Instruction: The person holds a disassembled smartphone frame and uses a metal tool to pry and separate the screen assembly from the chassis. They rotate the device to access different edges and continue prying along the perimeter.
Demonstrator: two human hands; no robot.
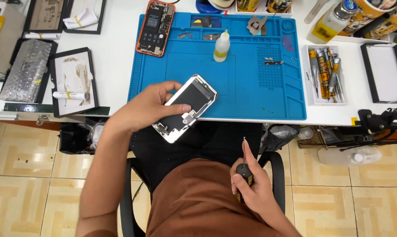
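Your left hand (148, 105) grips a detached phone screen panel (186, 107), fingers curled over its upper long edge and thumb beneath. The panel is tilted and hangs partly over the near edge of a blue work mat (260, 92), above your lap. Its dark back faces you, framed in a white border, with small connectors at its lower end.

Your right hand (253, 186) rests low near your stomach, well apart from the panel. Its fingers are closed around a small screwdriver (244, 169) with a black and yellow handle, the thin tip pointing up.

On the mat's far left corner lies an opened phone body (156, 27) in an orange-red frame, its insides showing. Near the mat's middle stands a small white squeeze bottle (221, 46) with a yellow label band. To the right of the mat, a white tray (311, 98) holds several screwdrivers with yellow and silver handles.

Left of the mat, on the white table (115, 57), sit flat black-edged box lids. One (73, 81) holds a white tube with a small yellow mark; beside it lies a silvery bubble-wrap pouch (25, 70). At the far right is another black-rimmed box (385, 72) with a white inside.
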